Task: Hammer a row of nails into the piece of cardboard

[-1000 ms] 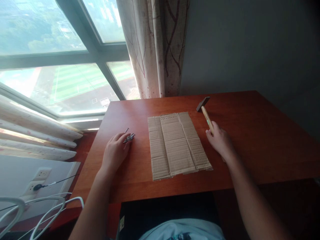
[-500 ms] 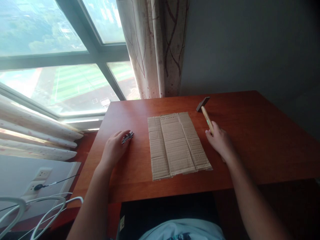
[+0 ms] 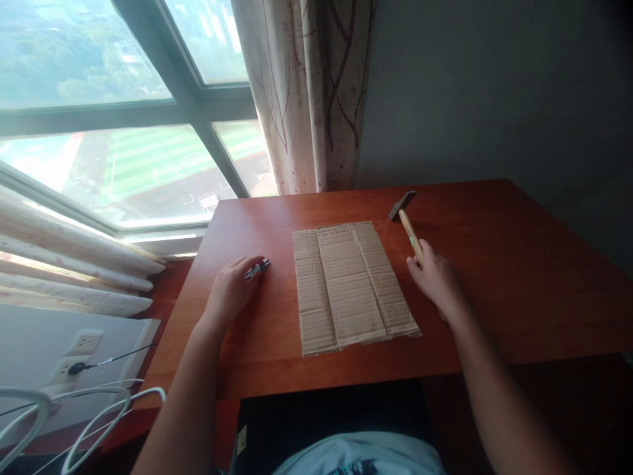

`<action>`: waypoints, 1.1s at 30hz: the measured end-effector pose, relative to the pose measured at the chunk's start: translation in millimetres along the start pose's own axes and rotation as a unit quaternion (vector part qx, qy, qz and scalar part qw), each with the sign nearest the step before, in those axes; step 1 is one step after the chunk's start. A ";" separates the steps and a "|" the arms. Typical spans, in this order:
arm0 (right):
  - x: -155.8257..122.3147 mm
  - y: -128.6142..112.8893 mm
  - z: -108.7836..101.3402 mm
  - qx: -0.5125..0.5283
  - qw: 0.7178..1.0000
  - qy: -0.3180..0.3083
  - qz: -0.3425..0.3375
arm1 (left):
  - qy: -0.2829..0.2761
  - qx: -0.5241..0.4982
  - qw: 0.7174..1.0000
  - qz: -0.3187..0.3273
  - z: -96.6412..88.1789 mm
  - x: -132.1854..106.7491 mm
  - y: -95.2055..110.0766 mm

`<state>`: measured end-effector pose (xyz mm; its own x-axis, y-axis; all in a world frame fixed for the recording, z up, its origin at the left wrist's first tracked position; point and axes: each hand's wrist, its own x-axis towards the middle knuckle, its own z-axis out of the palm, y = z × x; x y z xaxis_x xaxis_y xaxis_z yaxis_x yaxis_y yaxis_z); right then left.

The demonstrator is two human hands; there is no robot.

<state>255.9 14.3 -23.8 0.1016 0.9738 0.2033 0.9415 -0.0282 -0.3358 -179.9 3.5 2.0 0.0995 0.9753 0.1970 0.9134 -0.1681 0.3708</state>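
A small bunch of metal nails [image 3: 258, 268] is gripped in my left hand [image 3: 230, 287], left of the cardboard and just over the table. My right hand [image 3: 435, 280] is closed around the wooden handle of a hammer [image 3: 411, 236]; the dark metal head points away from me, and the lower handle is mostly hidden by my palm. Between my hands a creased sheet of brown cardboard [image 3: 351, 287] lies flat. Close to its far edge runs a row of small dark marks, too small to tell whether holes or nail heads.
The reddish-brown wooden table [image 3: 499, 277] reaches far to the right. Behind it hang a patterned curtain [image 3: 301, 99] and a grey wall. A window stands at the left, with white cables [image 3: 119, 396] and a wall socket [image 3: 85, 343] below.
My left hand has shifted slightly to the right with the nails, which now lie at a flatter angle. My right hand and the hammer have barely moved.
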 end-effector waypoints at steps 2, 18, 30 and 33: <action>-0.3 0.5 0.3 0.003 1.000 0.002 -0.002 | 0.003 -0.001 1.000 0.000 1.7 0.8 -1.2; 0.2 2.5 2.4 -0.001 1.000 0.001 0.001 | 0.059 0.135 0.989 -0.018 27.6 28.0 34.8; 1.2 4.5 5.4 0.008 1.000 0.018 -0.010 | 0.060 0.201 0.978 -0.019 25.9 27.9 30.4; 0.7 3.2 4.4 0.007 1.000 0.014 -0.010 | 0.062 0.193 0.979 -0.026 25.8 27.5 28.1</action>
<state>257.6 15.8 -28.8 0.0926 0.9673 0.2360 0.9388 -0.0059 -0.3444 -141.3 29.3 -5.6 0.0212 0.9522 0.3046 0.9995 -0.0277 0.0171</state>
